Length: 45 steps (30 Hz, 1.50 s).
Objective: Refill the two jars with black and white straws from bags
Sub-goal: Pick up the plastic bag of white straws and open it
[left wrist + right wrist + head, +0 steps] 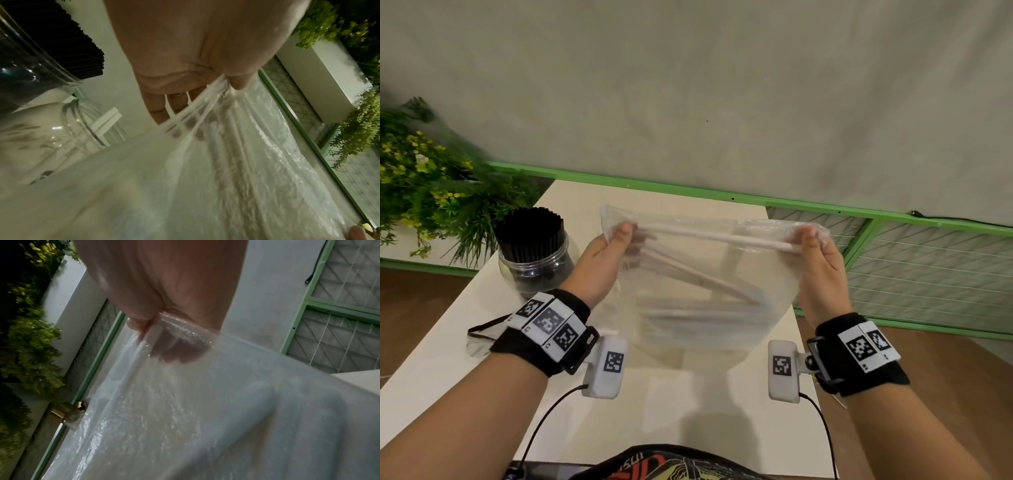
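Note:
A clear plastic bag (709, 294) of white straws (715, 236) hangs stretched between my hands above the table. My left hand (619, 236) pinches its upper left corner, thumb in front, seen close in the left wrist view (205, 91). My right hand (811, 240) pinches the upper right corner along with one straw's end (148, 335). A clear jar (534, 253) packed with black straws (530, 229) stands at the left. A second clear jar (82, 123) behind the bag holds a few white straws (107, 120).
The white table (448, 370) is narrow, with brown floor on both sides. Green plants (424, 185) crowd the far left by the black-straw jar. A green metal frame with mesh (893, 260) runs behind and to the right. Crumpled clear plastic (477, 342) lies under my left wrist.

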Each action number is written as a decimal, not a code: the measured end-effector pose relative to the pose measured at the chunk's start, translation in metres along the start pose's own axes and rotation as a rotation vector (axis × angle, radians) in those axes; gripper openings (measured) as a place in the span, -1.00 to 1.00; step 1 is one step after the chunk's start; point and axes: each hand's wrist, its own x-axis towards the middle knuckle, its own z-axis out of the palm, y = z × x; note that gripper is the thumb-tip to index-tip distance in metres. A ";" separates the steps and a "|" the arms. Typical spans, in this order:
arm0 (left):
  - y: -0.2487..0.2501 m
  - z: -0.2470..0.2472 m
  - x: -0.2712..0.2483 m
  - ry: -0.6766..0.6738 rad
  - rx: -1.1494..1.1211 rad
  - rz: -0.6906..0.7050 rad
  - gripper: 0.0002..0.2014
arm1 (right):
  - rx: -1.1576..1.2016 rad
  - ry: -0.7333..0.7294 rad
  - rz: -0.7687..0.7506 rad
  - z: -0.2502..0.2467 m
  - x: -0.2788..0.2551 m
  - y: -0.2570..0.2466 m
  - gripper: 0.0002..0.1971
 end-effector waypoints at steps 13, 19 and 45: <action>0.002 -0.005 0.002 0.048 0.002 0.075 -0.74 | -0.044 0.069 -0.059 0.001 -0.003 0.004 -0.73; -0.010 -0.011 0.003 0.113 0.047 0.032 -0.79 | -0.100 0.056 0.002 0.000 -0.004 0.008 -0.78; 0.024 -0.013 0.003 0.137 -0.002 0.235 -0.87 | -0.406 0.168 -0.002 -0.019 0.004 0.031 -0.77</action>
